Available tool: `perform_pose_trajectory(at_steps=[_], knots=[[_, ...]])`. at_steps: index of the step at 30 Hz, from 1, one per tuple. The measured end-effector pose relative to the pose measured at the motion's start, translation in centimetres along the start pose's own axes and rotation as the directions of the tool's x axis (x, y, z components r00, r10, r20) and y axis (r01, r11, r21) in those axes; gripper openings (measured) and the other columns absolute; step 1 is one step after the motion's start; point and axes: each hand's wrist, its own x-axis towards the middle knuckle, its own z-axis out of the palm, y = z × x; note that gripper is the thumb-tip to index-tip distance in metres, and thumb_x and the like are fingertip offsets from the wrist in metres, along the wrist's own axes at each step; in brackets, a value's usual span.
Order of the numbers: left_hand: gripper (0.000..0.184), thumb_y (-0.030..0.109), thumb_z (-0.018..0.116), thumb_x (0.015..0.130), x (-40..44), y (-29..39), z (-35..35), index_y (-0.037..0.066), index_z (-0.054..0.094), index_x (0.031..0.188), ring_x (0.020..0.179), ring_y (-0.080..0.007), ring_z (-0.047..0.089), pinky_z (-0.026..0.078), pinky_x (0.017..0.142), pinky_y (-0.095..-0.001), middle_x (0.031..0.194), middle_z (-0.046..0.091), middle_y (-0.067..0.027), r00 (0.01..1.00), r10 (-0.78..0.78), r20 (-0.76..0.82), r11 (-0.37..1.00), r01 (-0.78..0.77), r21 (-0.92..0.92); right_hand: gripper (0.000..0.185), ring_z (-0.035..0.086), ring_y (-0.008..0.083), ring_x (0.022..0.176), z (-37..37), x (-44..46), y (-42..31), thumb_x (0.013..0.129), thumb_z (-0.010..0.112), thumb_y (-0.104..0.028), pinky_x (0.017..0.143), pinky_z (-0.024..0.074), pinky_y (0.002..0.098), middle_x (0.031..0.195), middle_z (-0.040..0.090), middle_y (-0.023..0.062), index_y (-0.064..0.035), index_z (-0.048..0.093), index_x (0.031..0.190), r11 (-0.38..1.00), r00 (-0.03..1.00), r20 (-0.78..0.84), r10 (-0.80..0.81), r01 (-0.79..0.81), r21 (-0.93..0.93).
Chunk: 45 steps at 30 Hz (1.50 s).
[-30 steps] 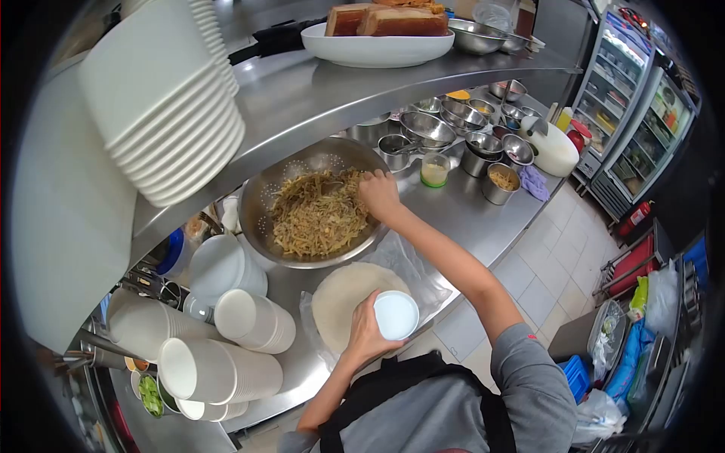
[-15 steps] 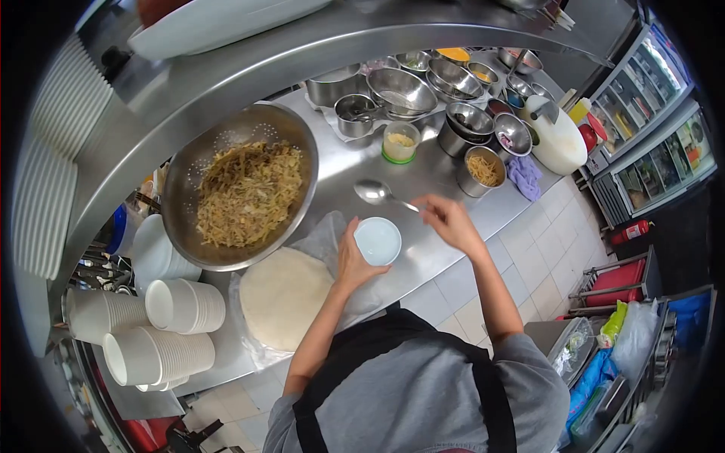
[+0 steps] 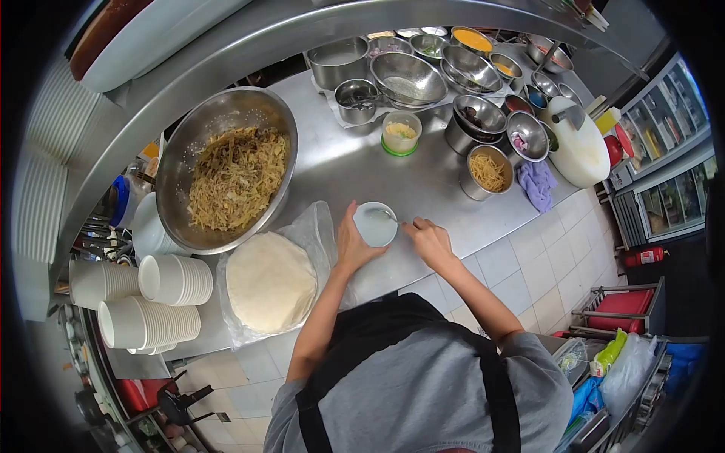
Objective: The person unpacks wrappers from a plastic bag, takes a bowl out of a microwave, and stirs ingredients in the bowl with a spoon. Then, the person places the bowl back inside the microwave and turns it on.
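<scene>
My left hand (image 3: pixel 352 245) is wrapped round the side of a small white bowl (image 3: pixel 370 231) near the counter's front edge. A metal spoon (image 3: pixel 387 216) reaches into this bowl, its handle pinched in the closed fingers of my right hand (image 3: pixel 429 243). The bowl seems to hold a pale or clear liquid; I cannot tell which. Left of my left hand lies a pale round of dough or stacked wrappers (image 3: pixel 270 283) on a clear plastic bag (image 3: pixel 317 226). Behind it a large perforated metal bowl (image 3: pixel 168 192) holds a shredded brownish filling (image 3: pixel 238 181).
A green-based tub (image 3: pixel 400 134) stands beyond the bowl. To the right are a metal pot of yellow strips (image 3: pixel 487 172), a purple cloth (image 3: pixel 537 185) and several metal bowls. White container stacks (image 3: pixel 155 321) occupy the left end. A metal shelf (image 3: pixel 226 64) overhangs the far side.
My right hand has moved left and down, bringing the spoon from above the counter into the white bowl. My left hand still holds the bowl. The view has shifted slightly.
</scene>
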Motion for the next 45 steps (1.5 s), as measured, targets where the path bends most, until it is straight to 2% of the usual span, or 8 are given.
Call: perform_pose_trajectory(at_steps=[7, 10, 16, 22, 28, 34, 40, 45], knots=[[0.129, 0.027, 0.091, 0.042, -0.3, 0.1, 0.2, 0.001, 0.013, 0.141, 0.125, -0.0372, 0.038, 0.031, 0.104, -0.0445, 0.134, 0.041, -0.023, 0.999, -0.019, 0.027, 0.996, 0.021, -0.082, 0.027, 0.065, 0.034, 0.082, 0.3, 0.0, -0.3, 0.077, 0.053, -0.004, 0.068, 0.0532, 0.0434, 0.092, 0.065, 0.0142, -0.0109, 0.069, 0.098, 0.97, 0.976, 0.166, 0.143, -0.171, 0.171], [0.136, 0.025, 0.092, 0.04, -0.5, 0.0, -0.2, 0.001, 0.007, 0.143, 0.129, -0.0382, 0.035, 0.029, 0.107, -0.0441, 0.138, 0.036, -0.0259, 0.999, 0.025, 0.034, 0.991, -0.02, -0.13, 0.024, 0.066, 0.0315, 0.081, 0.2, 0.4, -0.2, 0.079, 0.054, -0.006, 0.072, 0.0521, 0.043, 0.091, 0.068, 0.0136, -0.0115, 0.07, 0.097, 0.918, 0.96, 0.216, 0.178, -0.24, 0.314], [0.139, 0.019, 0.091, 0.043, -0.7, -1.1, -1.9, 0.004, -0.001, 0.145, 0.133, -0.0384, 0.031, 0.028, 0.11, -0.0424, 0.141, 0.03, -0.0295, 0.992, 0.059, 0.114, 0.957, -0.024, -0.287, 0.027, 0.066, 0.0242, 0.072, 1.2, 0.3, 1.3, 0.077, 0.055, -0.005, 0.068, 0.0501, 0.0349, 0.079, 0.069, 0.0096, -0.012, 0.071, 0.099, 0.74, 0.887, 0.411, 0.211, -0.419, 0.526], [0.136, 0.016, 0.09, 0.046, -0.7, -1.7, -2.1, 0.006, -0.001, 0.146, 0.131, -0.038, 0.033, 0.029, 0.109, -0.0419, 0.139, 0.033, -0.0282, 0.987, 0.1, 0.124, 0.953, -0.059, -0.296, 0.03, 0.065, 0.0261, 0.071, -2.5, -0.2, -1.0, 0.077, 0.052, -0.004, 0.067, 0.0498, 0.0345, 0.072, 0.066, 0.0101, -0.0118, 0.07, 0.099, 0.793, 0.905, 0.348, 0.244, -0.393, 0.466], [0.133, 0.014, 0.089, 0.048, -0.9, -1.6, -1.7, 0.005, 0.0, 0.145, 0.124, -0.0361, 0.042, 0.033, 0.105, -0.0418, 0.133, 0.042, -0.0225, 0.988, 0.126, 0.092, 0.94, -0.09, -0.329, 0.023, 0.064, 0.0334, 0.078, -3.8, -1.0, -3.3, 0.081, 0.053, -0.006, 0.068, 0.0508, 0.0443, 0.087, 0.067, 0.0104, -0.0121, 0.07, 0.096, 0.938, 0.973, 0.042, 0.227, -0.23, 0.26], [0.132, 0.013, 0.089, 0.047, -1.0, -1.4, -1.6, 0.003, 0.001, 0.145, 0.122, -0.0352, 0.044, 0.035, 0.104, -0.0413, 0.13, 0.044, -0.021, 0.991, 0.114, 0.074, 0.948, -0.087, -0.306, 0.021, 0.064, 0.0333, 0.076, -1.6, -2.0, -3.8, 0.08, 0.053, -0.006, 0.064, 0.0516, 0.0447, 0.082, 0.064, 0.0111, -0.0115, 0.069, 0.093, 0.982, 0.985, 0.054, 0.166, -0.17, 0.083], [0.131, 0.013, 0.09, 0.046, -0.9, -1.5, -1.7, 0.003, 0.003, 0.144, 0.121, -0.0355, 0.045, 0.036, 0.103, -0.0413, 0.129, 0.045, -0.0209, 0.989, 0.133, 0.057, 0.948, -0.111, -0.298, 0.021, 0.064, 0.0333, 0.078, -0.7, -1.5, -4.0, 0.079, 0.054, -0.005, 0.064, 0.052, 0.0442, 0.085, 0.063, 0.0115, -0.0106, 0.068, 0.093, 0.966, 0.969, 0.064, 0.24, -0.245, 0.082], [0.13, 0.013, 0.09, 0.046, -0.9, -1.5, -1.7, 0.003, 0.005, 0.143, 0.12, -0.0361, 0.046, 0.037, 0.102, -0.0418, 0.129, 0.046, -0.0211, 0.99, 0.127, 0.057, 0.952, -0.106, -0.287, 0.023, 0.064, 0.0347, 0.079, 0.1, -0.3, -2.9, 0.079, 0.053, -0.004, 0.065, 0.052, 0.0451, 0.086, 0.063, 0.0132, -0.0109, 0.068, 0.094, 0.976, 0.979, -0.03, 0.202, -0.198, 0.091]])
